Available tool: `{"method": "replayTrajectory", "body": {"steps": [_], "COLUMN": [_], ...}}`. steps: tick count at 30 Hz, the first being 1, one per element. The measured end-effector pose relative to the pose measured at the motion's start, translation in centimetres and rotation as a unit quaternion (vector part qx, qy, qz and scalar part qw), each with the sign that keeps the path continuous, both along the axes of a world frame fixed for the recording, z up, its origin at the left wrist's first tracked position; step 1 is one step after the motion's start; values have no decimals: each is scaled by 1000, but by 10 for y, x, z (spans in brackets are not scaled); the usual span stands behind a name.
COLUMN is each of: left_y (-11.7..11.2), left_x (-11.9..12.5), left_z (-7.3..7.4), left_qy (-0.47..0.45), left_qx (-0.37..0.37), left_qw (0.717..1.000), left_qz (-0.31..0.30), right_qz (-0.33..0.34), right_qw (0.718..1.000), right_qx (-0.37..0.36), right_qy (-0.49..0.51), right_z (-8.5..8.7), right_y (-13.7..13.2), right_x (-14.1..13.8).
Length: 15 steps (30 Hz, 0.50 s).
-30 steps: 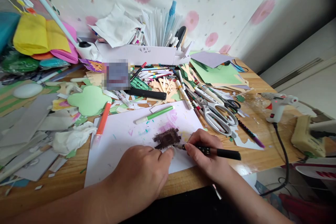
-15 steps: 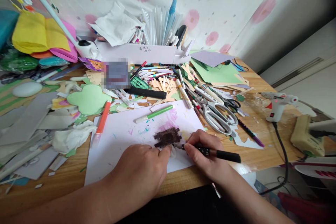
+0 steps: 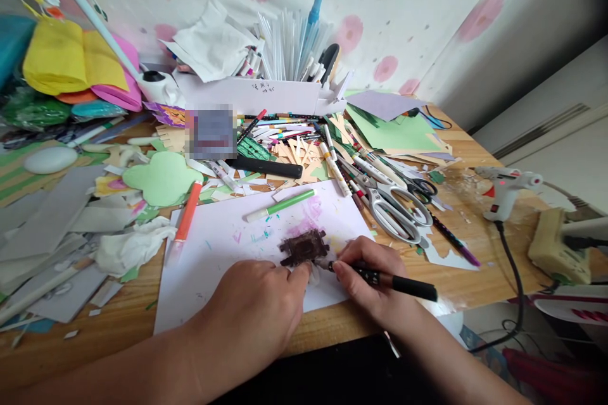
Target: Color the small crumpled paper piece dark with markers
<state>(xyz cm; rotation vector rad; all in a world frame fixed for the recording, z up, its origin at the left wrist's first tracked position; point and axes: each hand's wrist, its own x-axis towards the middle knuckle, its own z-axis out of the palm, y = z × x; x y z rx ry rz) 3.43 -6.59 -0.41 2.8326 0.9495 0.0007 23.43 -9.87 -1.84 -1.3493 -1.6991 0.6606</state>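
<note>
On a white sheet of paper (image 3: 218, 234), stained with pink, green and teal marks, lies a small dark brown cutout (image 3: 304, 247) with short tabs at its sides. My left hand (image 3: 259, 304) is closed, its fingertips holding the near edge of the cutout down. A black marker (image 3: 403, 286) with a brown band is gripped in my right hand (image 3: 368, 272), its tip beside the cutout's lower right corner. The tip itself is partly blurred. Above the cutout rest a green marker (image 3: 285, 204) and, at the sheet's left edge, an orange marker (image 3: 188, 215).
Silver scissors (image 3: 392, 212) lie right of the sheet among loose pens. A white glue gun (image 3: 506, 193) stands at the far right, its cable running down near a power strip (image 3: 557, 243). Paper scraps and a crumpled tissue (image 3: 135, 245) crowd the left. Behind stands a white box (image 3: 285, 96).
The view has shifted very slightly. Both hands, the marker and the cutout keep practically the same positions.
</note>
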Motion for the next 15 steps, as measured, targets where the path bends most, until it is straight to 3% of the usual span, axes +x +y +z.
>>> {"method": "replayTrajectory", "body": {"steps": [7,15], "left_y": [0,10], "left_x": [-1,-5], "left_z": [1,3], "left_qy": [-6,-121], "left_qx": [2,39], "left_qw": [1000,992], "left_qz": [0,21], "right_qz": [2,-12], "right_qw": [1000,999], "right_qx": [5,-7], "right_qy": [3,31], "right_z": [0,-2], "right_y": [-1,-4], "right_x": [0,3]}}
